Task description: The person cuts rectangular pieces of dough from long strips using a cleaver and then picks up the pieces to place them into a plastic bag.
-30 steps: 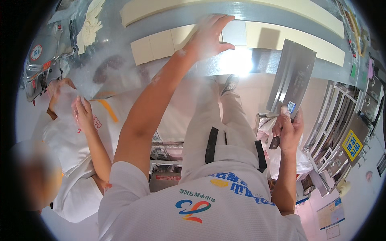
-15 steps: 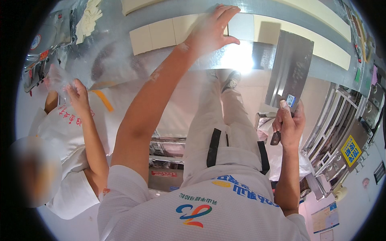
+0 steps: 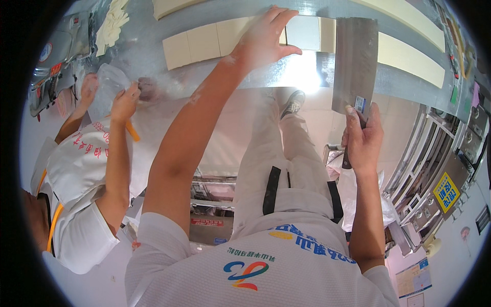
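Observation:
A long pale dough strip (image 3: 409,57) lies across the metal table, its left part divided into block-like pieces (image 3: 202,43). My left hand (image 3: 266,41) rests over the strip, fingers stretched forward and thumb held apart. Just right of that thumb is a bluish-white patch (image 3: 303,33); I cannot tell whether it is dough or bare metal. In my right hand (image 3: 363,138) is a cleaver (image 3: 354,64), gripped by its dark handle with the thumb at the blade's base. The wide blade overlaps the strip from my view; whether it touches cannot be seen.
At the left, a co-worker in a white apron (image 3: 84,148) handles a clear plastic bag (image 3: 111,82). More dough strips (image 3: 399,18) lie farther back on the metal table (image 3: 148,30). A crumpled pale glove or cloth (image 3: 112,25) sits back left; a metal rack (image 3: 419,153) stands right.
The cleaver has moved slightly left and farther forward, its blade turning more upright in view. My left hand has shifted slightly left. The co-worker's hands and bag have moved right.

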A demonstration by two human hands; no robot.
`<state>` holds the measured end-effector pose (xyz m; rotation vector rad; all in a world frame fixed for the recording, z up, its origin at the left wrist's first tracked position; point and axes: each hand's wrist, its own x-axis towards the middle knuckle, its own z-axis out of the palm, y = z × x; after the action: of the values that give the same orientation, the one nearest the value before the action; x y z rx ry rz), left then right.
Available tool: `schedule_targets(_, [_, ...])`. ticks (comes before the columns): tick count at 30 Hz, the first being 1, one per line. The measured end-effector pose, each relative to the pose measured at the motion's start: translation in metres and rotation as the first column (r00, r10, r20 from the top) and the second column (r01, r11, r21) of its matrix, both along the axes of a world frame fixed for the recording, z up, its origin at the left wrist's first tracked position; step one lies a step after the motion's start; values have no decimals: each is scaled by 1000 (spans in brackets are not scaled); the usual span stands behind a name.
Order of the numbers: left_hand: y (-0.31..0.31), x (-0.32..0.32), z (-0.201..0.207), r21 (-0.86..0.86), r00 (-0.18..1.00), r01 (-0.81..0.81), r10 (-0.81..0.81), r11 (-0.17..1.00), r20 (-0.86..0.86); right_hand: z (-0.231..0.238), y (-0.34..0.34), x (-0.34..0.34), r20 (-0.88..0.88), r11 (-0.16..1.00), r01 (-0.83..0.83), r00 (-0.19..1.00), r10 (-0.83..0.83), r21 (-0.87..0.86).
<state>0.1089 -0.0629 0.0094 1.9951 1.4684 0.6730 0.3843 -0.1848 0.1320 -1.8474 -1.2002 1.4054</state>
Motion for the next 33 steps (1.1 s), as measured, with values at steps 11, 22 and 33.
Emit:
schedule_targets(11, [0, 15, -6, 106, 999, 30, -28, 994, -18, -12, 24, -18, 405, 970, -235, 894, 191, 60])
schedule_targets(22, [2, 14, -2, 143, 999, 38, -42, 989, 24, -25, 29, -31, 512, 949, -288, 839, 184, 130])
schedule_targets(33, [4, 19, 1, 99, 996, 77, -80, 992, 28, -25, 30, -39, 579, 953, -302, 779, 241, 10])
